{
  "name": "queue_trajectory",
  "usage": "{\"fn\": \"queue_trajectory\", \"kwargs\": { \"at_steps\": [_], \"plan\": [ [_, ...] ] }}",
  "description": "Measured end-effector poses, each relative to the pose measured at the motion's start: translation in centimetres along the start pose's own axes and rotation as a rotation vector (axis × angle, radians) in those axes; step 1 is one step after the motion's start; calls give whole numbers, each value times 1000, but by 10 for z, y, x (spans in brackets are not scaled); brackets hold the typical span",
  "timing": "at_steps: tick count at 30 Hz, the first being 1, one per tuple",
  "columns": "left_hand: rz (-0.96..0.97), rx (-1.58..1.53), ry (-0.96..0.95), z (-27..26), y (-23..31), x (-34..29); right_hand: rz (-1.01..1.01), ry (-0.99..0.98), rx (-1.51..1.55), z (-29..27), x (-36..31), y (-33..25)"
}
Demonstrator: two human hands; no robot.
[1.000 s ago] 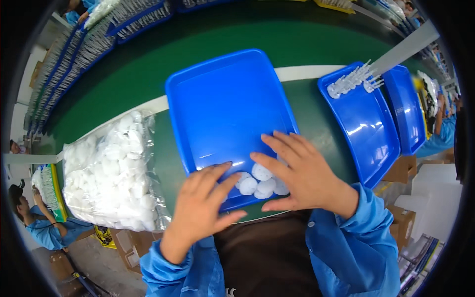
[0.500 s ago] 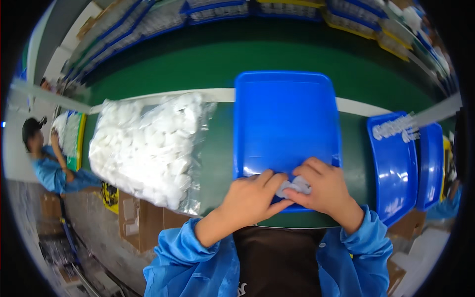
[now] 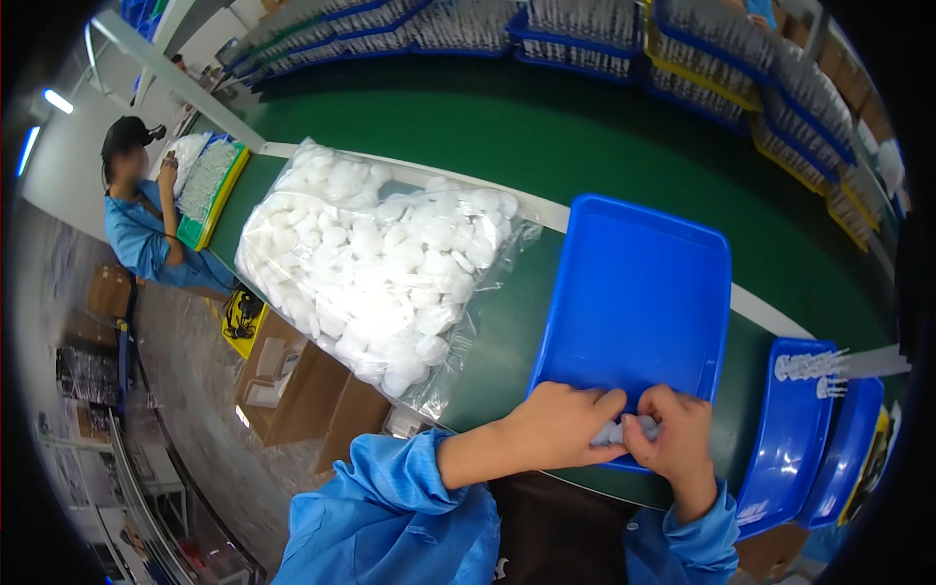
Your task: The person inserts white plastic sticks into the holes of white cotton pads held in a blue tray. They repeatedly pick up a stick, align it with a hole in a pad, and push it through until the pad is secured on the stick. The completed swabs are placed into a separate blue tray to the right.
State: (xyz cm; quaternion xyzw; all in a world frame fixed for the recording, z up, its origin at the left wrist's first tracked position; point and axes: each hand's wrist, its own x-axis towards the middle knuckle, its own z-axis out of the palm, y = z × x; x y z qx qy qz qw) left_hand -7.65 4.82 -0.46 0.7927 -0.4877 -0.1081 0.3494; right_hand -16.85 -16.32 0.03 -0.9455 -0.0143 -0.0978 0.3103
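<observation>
Above the near edge of a blue tray [image 3: 639,302], my two hands meet around small, whitish translucent pieces [image 3: 611,432], partly hidden by the fingers. My left hand [image 3: 565,424] is closed on one side of them, thumb and fingers pinching. On the other side my right hand [image 3: 671,434] is closed too, its thumb and forefinger gripping the pieces. Whether they are joined or separate I cannot tell. To the left of the tray lies a large clear plastic bag [image 3: 370,263] full of white rounded pieces.
At right stand two more blue trays [image 3: 785,448], with clear ribbed parts [image 3: 809,367] on the nearer one's far end. Stacked trays of parts [image 3: 575,44] line the far side beyond the green belt [image 3: 468,127]. A co-worker [image 3: 141,219] stands at far left; cardboard boxes [image 3: 312,400] sit below.
The view has turned and shifted left, so bag, tray and hands appear farther right and tilted. Both hands stay together, still gripping the whitish pieces.
</observation>
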Motion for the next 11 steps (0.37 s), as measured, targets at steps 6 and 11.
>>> {"fn": "queue_trajectory", "kwargs": {
  "at_steps": [6,11],
  "plan": [
    [-36,-204,73,-5,11,15,115,250,282,-5,-12,14],
    [22,-50,112,7,7,-2,-117,167,175,-6,6,5]
  ]
}}
